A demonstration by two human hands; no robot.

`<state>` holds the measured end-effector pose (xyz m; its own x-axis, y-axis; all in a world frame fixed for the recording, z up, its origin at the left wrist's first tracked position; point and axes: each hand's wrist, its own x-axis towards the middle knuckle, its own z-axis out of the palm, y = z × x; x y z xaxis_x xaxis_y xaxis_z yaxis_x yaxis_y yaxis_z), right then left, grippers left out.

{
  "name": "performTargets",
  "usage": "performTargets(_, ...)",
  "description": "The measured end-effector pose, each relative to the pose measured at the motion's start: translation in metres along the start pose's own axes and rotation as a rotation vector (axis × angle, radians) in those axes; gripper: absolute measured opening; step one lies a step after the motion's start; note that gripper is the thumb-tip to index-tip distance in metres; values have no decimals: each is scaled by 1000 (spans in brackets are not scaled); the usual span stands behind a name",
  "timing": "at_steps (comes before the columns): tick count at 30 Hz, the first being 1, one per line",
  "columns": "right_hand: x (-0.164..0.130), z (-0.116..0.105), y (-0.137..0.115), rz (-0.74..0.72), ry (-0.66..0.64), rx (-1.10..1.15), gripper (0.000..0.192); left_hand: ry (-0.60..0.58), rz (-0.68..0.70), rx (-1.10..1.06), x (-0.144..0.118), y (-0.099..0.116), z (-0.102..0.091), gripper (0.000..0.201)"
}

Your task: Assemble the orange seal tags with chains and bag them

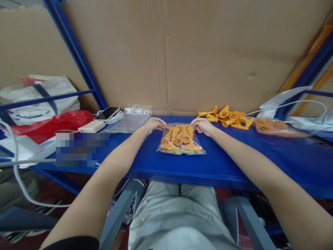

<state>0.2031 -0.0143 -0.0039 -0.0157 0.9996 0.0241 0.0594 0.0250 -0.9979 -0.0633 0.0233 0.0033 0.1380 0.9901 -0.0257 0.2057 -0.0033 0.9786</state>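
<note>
A clear plastic bag point(181, 139) filled with several orange horn-shaped plastic pieces lies flat on the blue table point(166, 166) in front of me. Its coloured printed edge faces me. My left hand point(155, 124) pinches the bag's far left corner, fingers bent and pressed together. At the far right corner, my right hand point(202, 125) grips the bag between thumb and fingers. Inside, the flared ends of some pieces point toward me. Just beyond my right hand is a loose heap of the same orange pieces point(232, 117).
Flat clear bags point(132, 119) lie at the back left, beside a phone point(107, 113), a white power bank point(91, 126) and a red plastic bag point(54, 125). Another filled bag point(277, 127) sits at the right. Cardboard point(166, 55) stands behind; blue frame posts flank the table.
</note>
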Motion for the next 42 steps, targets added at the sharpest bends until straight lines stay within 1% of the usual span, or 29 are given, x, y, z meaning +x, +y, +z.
performTargets(3, 1, 1, 2, -29, -5, -19, 21, 28, 58, 80, 2, -1, 4, 22)
performTargets(5, 1, 2, 2, -61, -14, -66, 22, 54, 130, 230, 2, -1, 7, 25)
performTargets(9, 0, 6, 0, -118, -11, -219, 24, 112, 382, 650, 1, 1, 10, 28)
performTargets(11, 0, 7, -1, -124, 1, -263, 24, 123, 486, 776, 1, 1, 11, 27)
performTargets(12, 0, 7, -1, -122, 5, -271, 23, 125, 515, 810, 1, 0, 11, 26)
performTargets(14, 0, 6, -2, -114, 4, -277, 23, 126, 548, 840, 1, -1, 11, 24)
performTargets(16, 0, 5, -3, -136, 3, -315, 27, 123, 585, 839, 0, -2, 10, 22)
performTargets(20, -1, 1, -4, -342, 25, -586, 42, 96, 693, 802, -2, -2, 10, 20)
performTargets(22, 0, -1, -5, -417, 55, -682, 44, 105, 735, 778, -4, -1, 10, 20)
performTargets(24, 0, -2, -6, -438, 58, -654, 40, 121, 767, 755, -7, 0, 12, 21)
performTargets(25, 0, -3, -7, -437, 37, -608, 37, 127, 782, 749, -9, 1, 13, 22)
performTargets(29, -1, 0, -11, -406, -133, -461, 28, 137, 832, 739, -15, 3, 19, 22)
performTargets(32, -4, 1, -17, -360, -240, -433, 22, 129, 844, 700, -22, 7, 25, 23)
performTargets(36, -13, -2, -27, -266, -336, -449, 19, 112, 840, 654, -33, 13, 34, 24)
performTargets(39, -24, -2, -32, -129, -449, -406, 20, 117, 832, 653, -39, 16, 38, 23)
performTargets(42, -37, 6, -36, 61, -570, -232, 21, 123, 823, 641, -40, 16, 39, 22)
